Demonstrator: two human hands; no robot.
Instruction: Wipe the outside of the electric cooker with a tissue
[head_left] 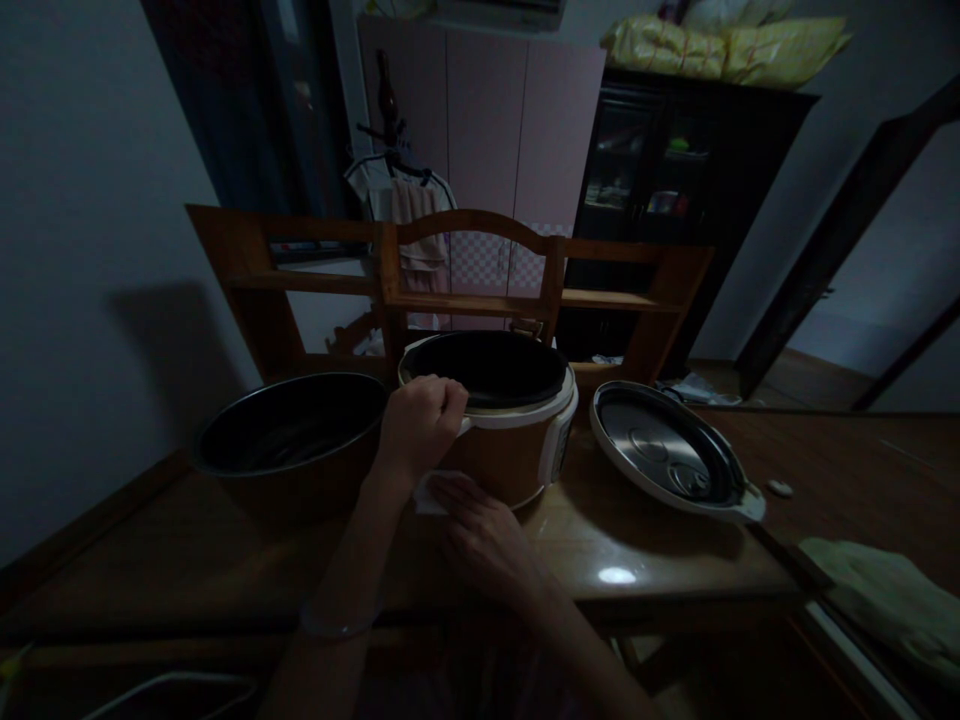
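Note:
A rice cooker with a brown body and a cream rim stands upright and lidless on the wooden table, dark inside. My left hand is closed on the left side of its rim, thumb on top. Lower down, my right hand presses a folded white cloth or tissue against the cooker's lower left side, fingers stretched over it. Left of the cooker sits a large dark pot. The round lid, silvery underside up, lies to the right.
The wooden table has a shelf rack along its back. A small white object lies beyond the lid, and a pale green cloth is at the lower right. A wall bounds the left side.

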